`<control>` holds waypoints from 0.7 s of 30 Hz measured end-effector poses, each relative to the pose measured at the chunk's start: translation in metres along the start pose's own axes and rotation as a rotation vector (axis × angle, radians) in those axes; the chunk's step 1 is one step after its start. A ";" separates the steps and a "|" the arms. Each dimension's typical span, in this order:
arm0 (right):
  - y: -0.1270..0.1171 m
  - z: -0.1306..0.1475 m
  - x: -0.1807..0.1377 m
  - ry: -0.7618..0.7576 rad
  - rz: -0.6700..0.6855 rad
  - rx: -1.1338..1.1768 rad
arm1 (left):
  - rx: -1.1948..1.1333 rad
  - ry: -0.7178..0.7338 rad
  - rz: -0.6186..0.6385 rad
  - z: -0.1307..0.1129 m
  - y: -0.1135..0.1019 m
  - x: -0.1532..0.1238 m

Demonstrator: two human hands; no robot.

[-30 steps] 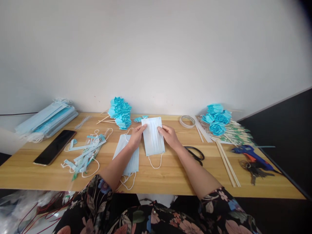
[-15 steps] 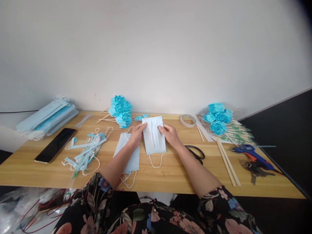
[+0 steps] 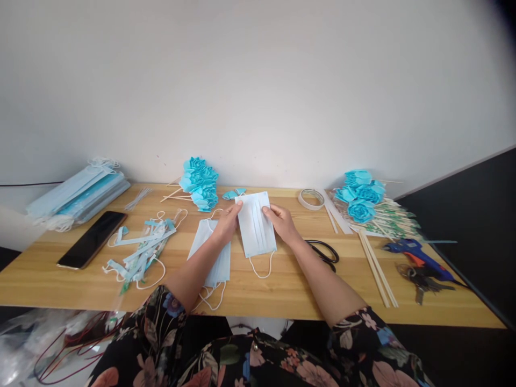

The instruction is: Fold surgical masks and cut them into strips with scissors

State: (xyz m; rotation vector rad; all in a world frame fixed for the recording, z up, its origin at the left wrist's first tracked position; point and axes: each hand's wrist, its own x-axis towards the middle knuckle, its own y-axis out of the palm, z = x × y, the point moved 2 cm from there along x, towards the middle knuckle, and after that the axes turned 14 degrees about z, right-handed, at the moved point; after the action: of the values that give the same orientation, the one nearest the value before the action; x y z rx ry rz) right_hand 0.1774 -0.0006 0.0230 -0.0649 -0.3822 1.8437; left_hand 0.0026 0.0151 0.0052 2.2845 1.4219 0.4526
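Observation:
A pale blue face mask point(image 3: 257, 228) is held up in front of me, its long side upright, with a white ear loop hanging from the lower edge. My left hand point(image 3: 229, 219) pinches its left edge near the top, thumb on the front. My right hand point(image 3: 280, 220) grips the right edge the same way; the fingers behind the mask are hidden. Beside my left forearm more masks point(image 3: 220, 266) lie on the table, partly covered by the arm. Black-handled scissors point(image 3: 328, 252) lie right of my right wrist, partly hidden by the forearm.
On the wooden table point(image 3: 258, 301) are cut mask strips point(image 3: 147, 247), a phone point(image 3: 92, 239), a mask stack point(image 3: 80, 193), blue flowers point(image 3: 199, 183) and more flowers point(image 3: 360, 199), a tape roll point(image 3: 311, 199), wooden sticks point(image 3: 377, 269), a glue gun point(image 3: 419, 258) and keys point(image 3: 421, 279).
The mask has tilted slightly, its lower end swinging a little to the right with the ear loop. Both hands keep hold of it and have hardly moved.

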 end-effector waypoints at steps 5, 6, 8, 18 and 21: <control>0.000 0.001 -0.001 -0.006 0.001 0.010 | 0.123 -0.093 0.000 0.001 0.001 -0.004; 0.000 0.001 0.000 -0.009 0.000 0.007 | 0.144 -0.109 0.010 0.002 0.002 -0.004; 0.000 0.001 0.000 -0.009 -0.004 -0.002 | 0.172 -0.131 0.034 0.003 0.002 -0.005; 0.000 -0.005 0.001 -0.015 0.018 -0.013 | 0.163 -0.099 -0.052 0.002 -0.001 -0.005; 0.000 -0.002 0.001 -0.021 0.015 0.000 | 0.106 -0.077 -0.114 -0.001 -0.001 -0.006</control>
State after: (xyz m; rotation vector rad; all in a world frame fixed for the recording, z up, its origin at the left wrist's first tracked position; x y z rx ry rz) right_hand 0.1774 0.0008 0.0211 -0.0486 -0.3967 1.8607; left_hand -0.0009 0.0106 0.0047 2.2607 1.5614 0.2573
